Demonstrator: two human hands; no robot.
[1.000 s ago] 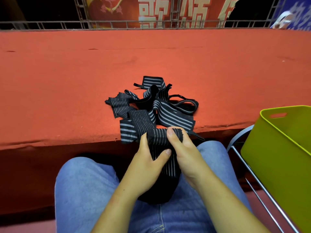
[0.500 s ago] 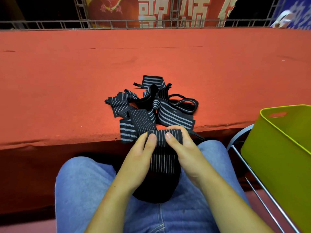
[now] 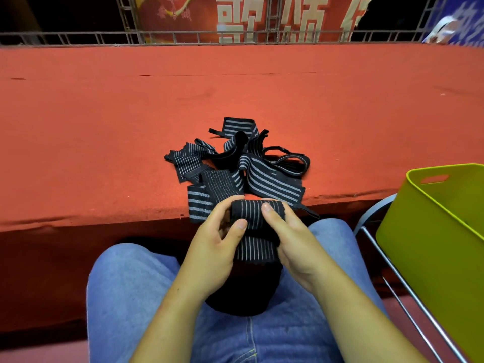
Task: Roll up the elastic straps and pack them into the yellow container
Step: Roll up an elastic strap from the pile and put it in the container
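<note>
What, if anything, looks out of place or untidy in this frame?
Nothing damaged or spilled. The loose straps lie tangled in a heap at the red table's near edge, and one striped end droops over it. The left hand and right hand grip a half-rolled strap, its tail hanging into the lap.

Straps (image 3: 258, 176) seen as ribbed woven elastic, matt; container (image 3: 429, 231) as smooth semi-gloss plastic; table cover (image 3: 104, 127) as rough felt; chair frame (image 3: 408, 292) as shiny metal; jeans (image 3: 131, 297) as denim
</note>
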